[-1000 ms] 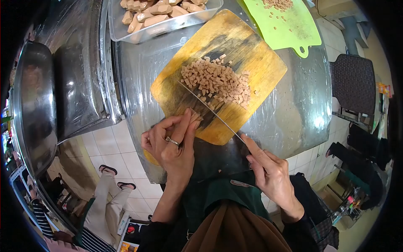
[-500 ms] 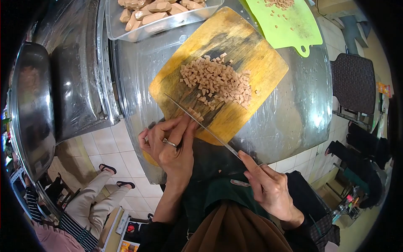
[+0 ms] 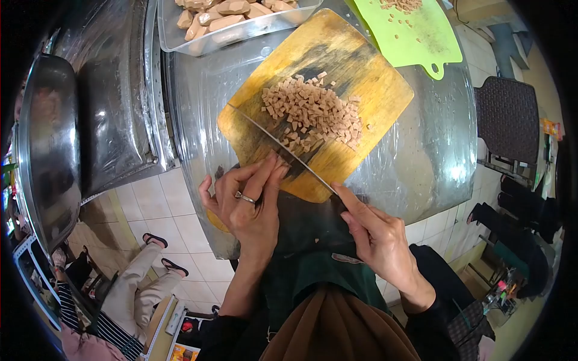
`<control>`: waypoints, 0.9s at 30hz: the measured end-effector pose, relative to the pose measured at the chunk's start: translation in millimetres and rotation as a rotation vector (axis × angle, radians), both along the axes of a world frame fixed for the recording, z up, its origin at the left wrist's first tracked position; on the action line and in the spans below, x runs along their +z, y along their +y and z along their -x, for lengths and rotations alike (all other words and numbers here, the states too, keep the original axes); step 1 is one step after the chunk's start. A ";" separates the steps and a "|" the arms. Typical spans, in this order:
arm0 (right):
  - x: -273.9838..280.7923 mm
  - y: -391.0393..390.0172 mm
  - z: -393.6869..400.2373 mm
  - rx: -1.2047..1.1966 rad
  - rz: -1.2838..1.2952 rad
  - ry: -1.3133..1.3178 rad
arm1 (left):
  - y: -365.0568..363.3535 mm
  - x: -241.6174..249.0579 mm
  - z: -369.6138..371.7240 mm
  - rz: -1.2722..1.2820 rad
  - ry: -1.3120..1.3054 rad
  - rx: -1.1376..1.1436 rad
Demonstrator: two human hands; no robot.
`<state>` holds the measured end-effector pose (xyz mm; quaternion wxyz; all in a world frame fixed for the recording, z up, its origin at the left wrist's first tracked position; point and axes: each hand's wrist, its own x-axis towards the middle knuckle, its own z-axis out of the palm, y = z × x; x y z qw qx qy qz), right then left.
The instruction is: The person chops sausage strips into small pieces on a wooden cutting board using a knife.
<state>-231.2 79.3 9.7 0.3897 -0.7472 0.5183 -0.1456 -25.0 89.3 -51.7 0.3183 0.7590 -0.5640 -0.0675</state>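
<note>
On the wooden cutting board (image 3: 373, 90) lies a heap of small diced sausage (image 3: 313, 108), pinkish brown. My right hand (image 3: 382, 237) is closed round the handle of a long thin knife (image 3: 280, 144). Its blade runs diagonally across the board, tip toward the left corner, between the heap and my left hand (image 3: 247, 201). The left fingers, one with a ring, are bunched together on the board's near side, close to the blade. They press on a small bit of sausage (image 3: 283, 162), mostly hidden under the fingertips.
A clear plastic tub (image 3: 241, 35) of larger sausage pieces stands at the back. Right of it lies a green cutting mat (image 3: 415, 51) with more diced bits. A large metal bowl (image 3: 48, 150) is at far left. Other people's legs (image 3: 135, 265) show at lower left.
The knife has moved up and away from me, its blade now nearer the heap. My right hand has shifted slightly left and up. The left fingertips now cover most of the bits beside them.
</note>
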 end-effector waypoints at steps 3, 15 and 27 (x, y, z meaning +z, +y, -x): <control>8.0 2.5 4.5 -0.014 -0.023 -0.021 | -0.5 0.4 1.3 0.019 0.009 0.004; 17.7 16.2 10.5 -0.034 -0.059 -0.020 | 1.7 -1.1 3.0 0.016 -0.045 0.004; 13.0 20.4 13.7 -0.057 -0.052 -0.047 | 2.4 -0.6 3.5 0.037 -0.050 -0.011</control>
